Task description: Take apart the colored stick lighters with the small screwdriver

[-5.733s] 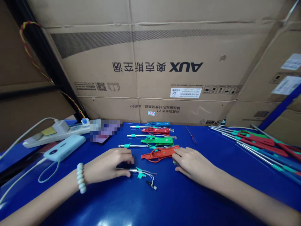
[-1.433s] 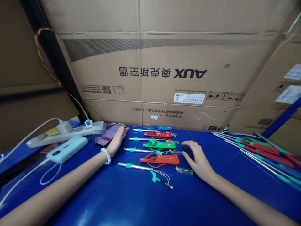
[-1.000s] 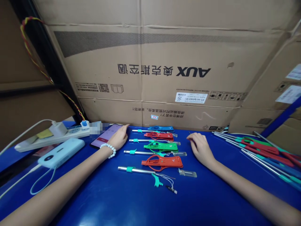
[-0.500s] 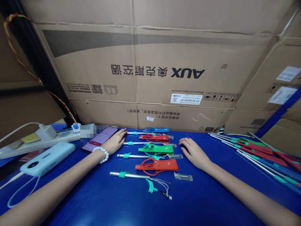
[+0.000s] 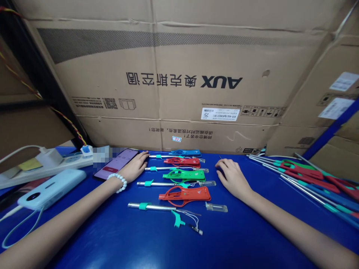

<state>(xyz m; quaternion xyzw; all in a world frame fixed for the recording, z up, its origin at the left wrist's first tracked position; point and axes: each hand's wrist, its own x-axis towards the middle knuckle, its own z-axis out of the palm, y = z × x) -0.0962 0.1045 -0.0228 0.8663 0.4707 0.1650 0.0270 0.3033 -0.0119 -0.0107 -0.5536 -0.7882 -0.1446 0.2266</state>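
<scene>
My left hand (image 5: 134,167) lies flat on the blue table with its fingers stretched out, beside a phone (image 5: 113,164). My right hand (image 5: 232,175) rests palm down, fingers apart and slightly bent, holding nothing visible. A thin dark pin-like thing (image 5: 220,157) shows by its fingertips. Between the hands lie rows of what look like long-nozzle lighter parts: a blue handle shell (image 5: 185,152), a red one (image 5: 182,161), a green one (image 5: 184,175) and an orange-red one (image 5: 193,193). Nearest are a metal tube (image 5: 153,207), a teal trigger (image 5: 177,219), a wired igniter (image 5: 196,228) and a clear tank (image 5: 216,207).
A pile of lighters (image 5: 311,177) with metal tubes and coloured handles lies on the right. At left are a light-blue power bank (image 5: 52,188) with cables and a white power strip (image 5: 71,160). A large cardboard box (image 5: 179,97) walls off the back.
The view has shifted a little, so most things sit slightly further left and higher. My right hand has moved slightly right, away from the parts. My left hand stays in place.
</scene>
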